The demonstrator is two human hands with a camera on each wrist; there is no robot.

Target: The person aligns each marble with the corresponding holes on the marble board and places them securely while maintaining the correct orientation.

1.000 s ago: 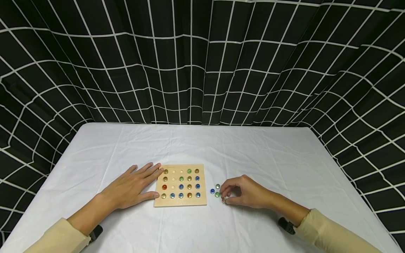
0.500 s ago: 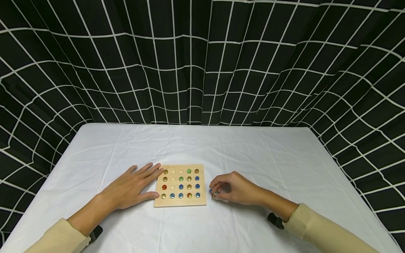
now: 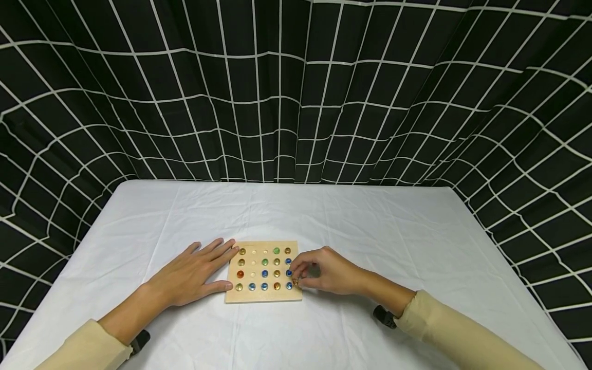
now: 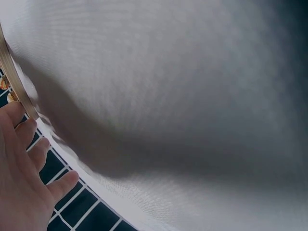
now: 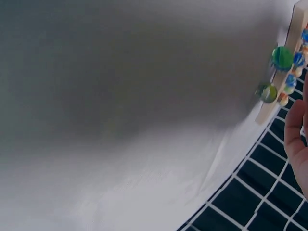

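My left hand (image 3: 196,272) lies flat with spread fingers, its thumb and fingertips touching the left edge of a wooden peg-style board (image 3: 263,297). Rows of coloured glass marbles sit in the board's hollows, among them a red one (image 3: 240,274) and a green one (image 3: 276,251). Over the board's right edge, my right hand (image 3: 330,271) pinches an amber marble (image 3: 296,282) between thumb and fingers. Two loose green marbles, one brighter (image 5: 282,58) and one darker (image 5: 268,92), show beside the board in the right wrist view; the right hand hides them from the head camera.
A white cloth (image 3: 222,210) with light creases covers the table. Behind it and at both sides hangs a black curtain (image 3: 287,118) with a white grid. Some hollows (image 3: 253,274) in the board hold no marble.
My right hand has moved left from the loose marbles to the board's right edge, carrying the amber marble. My left hand has stayed in place.
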